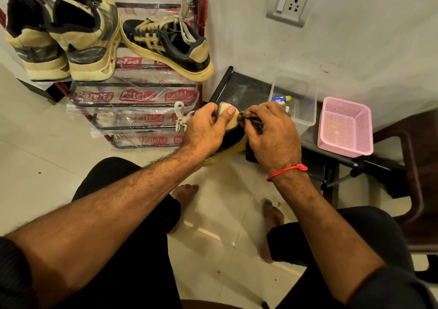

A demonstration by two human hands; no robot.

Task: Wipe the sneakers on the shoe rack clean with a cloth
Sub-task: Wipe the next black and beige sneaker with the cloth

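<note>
My left hand (205, 128) grips a black sneaker with a yellow sole (233, 140) by its heel, thumb on the tan heel tab, held in front of the shoe rack (132, 100). My right hand (272, 133) is closed on a dark crumpled cloth (251, 121) pressed against the heel of that sneaker. The shoe's white laces (181, 116) dangle to the left. On the rack's top shelf stand a matching black sneaker (168, 45) and a pair of cream high sneakers (64, 36).
A low black table (248, 88) on the right carries a clear plastic box (296, 104) and a pink basket (344, 126). A dark chair (412, 166) stands at the far right. A wall socket (289, 2) is above. My bare feet rest on the tiled floor (47, 154).
</note>
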